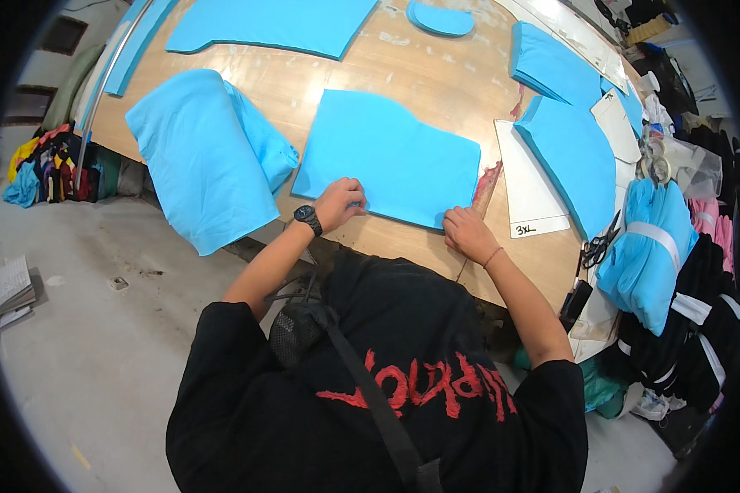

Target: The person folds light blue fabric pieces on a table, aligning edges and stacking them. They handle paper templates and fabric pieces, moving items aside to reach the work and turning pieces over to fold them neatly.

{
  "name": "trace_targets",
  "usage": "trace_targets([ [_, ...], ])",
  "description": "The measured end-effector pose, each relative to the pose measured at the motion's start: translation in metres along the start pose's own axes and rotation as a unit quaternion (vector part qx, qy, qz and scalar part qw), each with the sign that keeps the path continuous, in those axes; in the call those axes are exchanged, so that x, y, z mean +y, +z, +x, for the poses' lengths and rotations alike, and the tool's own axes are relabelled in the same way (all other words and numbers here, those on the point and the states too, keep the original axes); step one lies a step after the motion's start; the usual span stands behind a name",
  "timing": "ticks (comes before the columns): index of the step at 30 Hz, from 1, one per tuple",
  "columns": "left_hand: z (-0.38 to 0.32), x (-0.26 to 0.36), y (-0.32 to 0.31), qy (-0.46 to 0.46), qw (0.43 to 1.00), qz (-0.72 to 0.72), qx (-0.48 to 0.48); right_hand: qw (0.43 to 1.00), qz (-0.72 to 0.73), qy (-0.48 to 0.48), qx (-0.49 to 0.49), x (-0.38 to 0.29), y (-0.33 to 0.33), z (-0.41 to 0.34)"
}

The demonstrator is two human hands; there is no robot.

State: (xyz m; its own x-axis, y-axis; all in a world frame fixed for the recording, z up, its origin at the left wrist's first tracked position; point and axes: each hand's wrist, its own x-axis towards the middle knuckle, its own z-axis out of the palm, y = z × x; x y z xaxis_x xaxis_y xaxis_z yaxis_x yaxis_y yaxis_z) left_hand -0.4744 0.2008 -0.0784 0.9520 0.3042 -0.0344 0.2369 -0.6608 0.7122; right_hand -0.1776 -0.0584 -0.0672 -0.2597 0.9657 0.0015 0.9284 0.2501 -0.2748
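A stack of cut blue fabric pieces (394, 154) with a curved far edge lies flat on the wooden table before me. My left hand (340, 204), a dark watch on its wrist, pinches the near edge of the stack left of its middle. At the near right corner, the bent fingers of my right hand (468, 233) hold the same edge. Left of the stack, a loosely folded bundle of blue fabric (203, 160) hangs partly over the table's front edge. The fingertips of both hands are partly hidden.
On the right are a white pattern card (527, 191) with writing, another blue stack (570, 154), scissors (599, 246) and a tied blue bundle (647, 252). More blue stacks (277, 24) lie at the back. A metal rod (108, 74) runs along the left side of the table (370, 68).
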Motion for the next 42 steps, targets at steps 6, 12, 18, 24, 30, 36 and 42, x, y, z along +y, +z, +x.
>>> trace_targets([
  [6,-0.003,0.001,0.002,0.025,0.999,0.026,0.014,0.998,-0.035,-0.035,0.037,-0.005,0.003,-0.006],
  [12,0.008,0.024,-0.005,0.089,0.988,0.128,-0.023,0.997,0.012,0.064,-0.041,-0.019,-0.022,0.003],
  [18,0.025,0.034,0.03,0.155,0.98,0.096,-0.075,0.978,0.13,0.162,0.008,-0.032,-0.004,0.022],
  [24,0.036,0.028,0.007,0.18,0.972,0.101,-0.112,0.98,0.087,0.166,-0.071,-0.026,-0.024,0.043],
  [30,0.034,0.009,-0.016,-0.003,0.956,0.267,0.126,0.954,0.023,0.211,0.211,-0.035,-0.009,0.077],
  [36,0.024,-0.002,-0.018,-0.092,0.949,0.302,0.008,0.972,0.032,0.226,0.054,-0.036,0.011,0.063],
  [42,0.072,-0.005,-0.018,-0.085,0.951,0.287,0.08,0.944,0.033,0.287,0.158,-0.008,0.007,0.097],
])
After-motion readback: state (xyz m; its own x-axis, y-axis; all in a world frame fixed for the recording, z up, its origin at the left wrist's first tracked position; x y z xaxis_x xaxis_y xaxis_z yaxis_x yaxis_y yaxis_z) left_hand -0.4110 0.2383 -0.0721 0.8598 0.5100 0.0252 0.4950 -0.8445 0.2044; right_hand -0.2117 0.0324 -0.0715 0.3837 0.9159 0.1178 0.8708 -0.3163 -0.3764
